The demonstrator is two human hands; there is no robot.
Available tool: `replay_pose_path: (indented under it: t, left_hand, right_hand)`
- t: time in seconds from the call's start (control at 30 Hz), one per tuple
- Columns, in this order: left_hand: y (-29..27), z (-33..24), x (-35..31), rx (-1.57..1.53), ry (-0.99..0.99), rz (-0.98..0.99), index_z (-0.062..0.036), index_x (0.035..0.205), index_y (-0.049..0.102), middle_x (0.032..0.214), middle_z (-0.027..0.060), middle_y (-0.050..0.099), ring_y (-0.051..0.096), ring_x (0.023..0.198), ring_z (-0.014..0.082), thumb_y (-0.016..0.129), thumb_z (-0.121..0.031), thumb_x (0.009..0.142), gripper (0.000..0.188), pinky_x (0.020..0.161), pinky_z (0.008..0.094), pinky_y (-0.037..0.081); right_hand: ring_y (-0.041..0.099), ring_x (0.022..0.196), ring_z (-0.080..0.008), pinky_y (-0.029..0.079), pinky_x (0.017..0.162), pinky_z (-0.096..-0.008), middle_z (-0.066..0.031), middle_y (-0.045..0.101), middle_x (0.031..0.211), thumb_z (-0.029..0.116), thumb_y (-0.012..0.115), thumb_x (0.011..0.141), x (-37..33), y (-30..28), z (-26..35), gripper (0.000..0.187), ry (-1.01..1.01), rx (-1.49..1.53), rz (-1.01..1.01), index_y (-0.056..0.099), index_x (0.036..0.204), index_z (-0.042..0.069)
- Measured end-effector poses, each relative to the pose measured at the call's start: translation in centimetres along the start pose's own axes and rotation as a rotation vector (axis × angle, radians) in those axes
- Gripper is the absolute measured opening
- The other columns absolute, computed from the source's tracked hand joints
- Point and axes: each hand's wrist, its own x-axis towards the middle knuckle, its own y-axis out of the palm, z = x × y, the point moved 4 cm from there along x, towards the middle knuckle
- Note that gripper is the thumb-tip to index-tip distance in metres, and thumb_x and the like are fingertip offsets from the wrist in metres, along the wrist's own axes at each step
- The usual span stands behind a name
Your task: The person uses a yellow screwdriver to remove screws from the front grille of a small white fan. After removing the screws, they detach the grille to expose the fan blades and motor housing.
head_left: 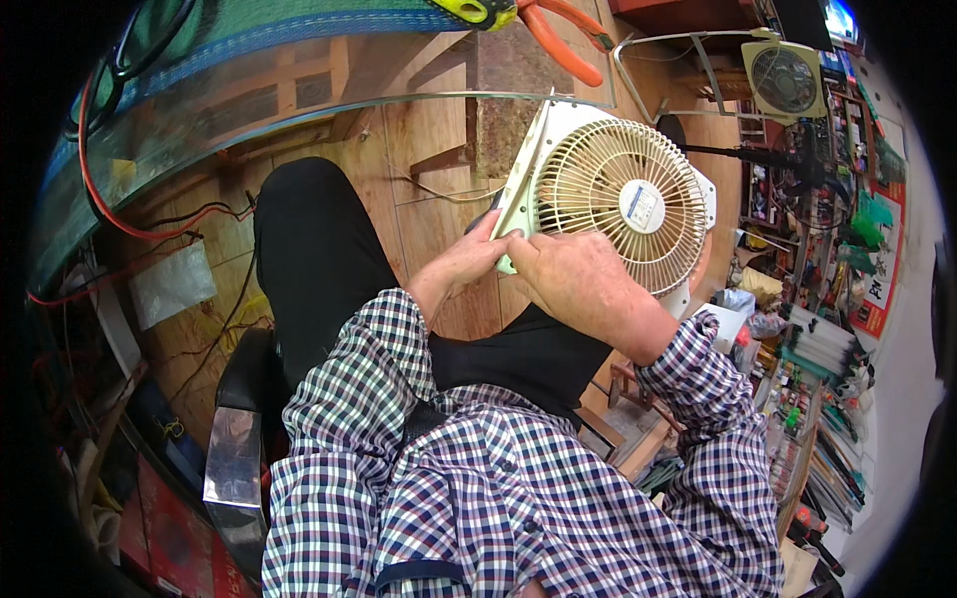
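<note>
A cream ventilation fan (688,184) with a round wire grille and a pale square frame stands tilted over my lap. A light label sits at the grille's hub. My left hand (461,263) is closed on the near left corner of the frame, its thumb along the edge. Right beside it, my right hand (580,281) is curled into a fist at that same corner, its fingertips pressed close to the frame. Whatever those fingers pinch is hidden from view.
Orange-handled pliers (563,45) and a yellow-black tool (469,10) lie on the glass-topped table (399,60) ahead. Another square fan (785,80) stands at the far right. Crowded shelves (797,369) line the right side. A chair armrest (234,453) is at my left.
</note>
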Motion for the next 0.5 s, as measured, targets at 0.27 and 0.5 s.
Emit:
replay_pose_path:
  t: [0.27,0.5]
  left_hand:
    - [0.6,-1.1,-0.6,0.009,-0.042,-0.018,-0.0122,0.174,0.032,0.157,0.0139,0.058,0.058,0.143,0.024,0.063,-0.03,0.116,0.068,0.118,0.0396,0.049]
    - [0.5,-0.8,-0.4,0.068,0.001,-0.002,-0.0182,0.177,0.024,0.164,0.012,0.051,0.053,0.147,0.0247,0.065,-0.029,0.115,0.075,0.117,0.0424,0.05]
  right_hand:
    - [0.075,0.097,-0.0325,0.059,0.085,-0.0479,-0.0155,0.075,0.101,0.026,0.072,0.104,-0.5,-0.1,-1.4,0.025,-0.109,-0.021,-0.092,0.07,0.108,0.001]
    - [0.077,0.092,-0.035,0.058,0.077,-0.0483,-0.0169,0.076,0.091,0.028,0.066,0.105,-0.2,0.4,-2.0,0.025,-0.153,0.023,-0.125,0.069,0.105,0.003]
